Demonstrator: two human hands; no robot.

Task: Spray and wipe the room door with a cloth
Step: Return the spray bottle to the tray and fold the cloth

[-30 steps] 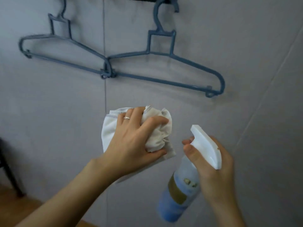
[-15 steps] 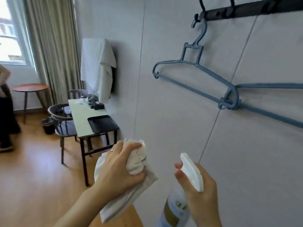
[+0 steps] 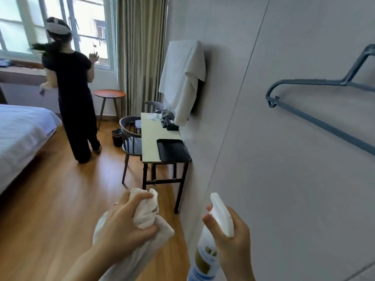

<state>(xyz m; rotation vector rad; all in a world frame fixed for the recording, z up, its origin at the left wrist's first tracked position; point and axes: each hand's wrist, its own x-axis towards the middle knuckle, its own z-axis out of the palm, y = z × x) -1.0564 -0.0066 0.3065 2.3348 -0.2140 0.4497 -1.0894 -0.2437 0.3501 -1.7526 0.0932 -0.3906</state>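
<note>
The left hand (image 3: 123,226) bunches the soft, light cloth (image 3: 145,214) at 6 o'clock, while the right hand (image 3: 233,240) wraps the bottle (image 3: 207,254) (probably slick) at its neck, beside the door (image 3: 284,159).

Left hand (image 3: 119,224) grips white cloth (image 3: 146,211); right hand (image 3: 233,240) holds spray bottle (image 3: 207,254).

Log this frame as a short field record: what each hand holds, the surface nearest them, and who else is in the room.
left hand: grips bunched white cloth
right hand: grips spray bottle, white nozzle up
nearest surface: grey panelled wall, right of both hands
on wall: blue hanger
other person: at window, back turned
furniture: desk with black tray
</note>
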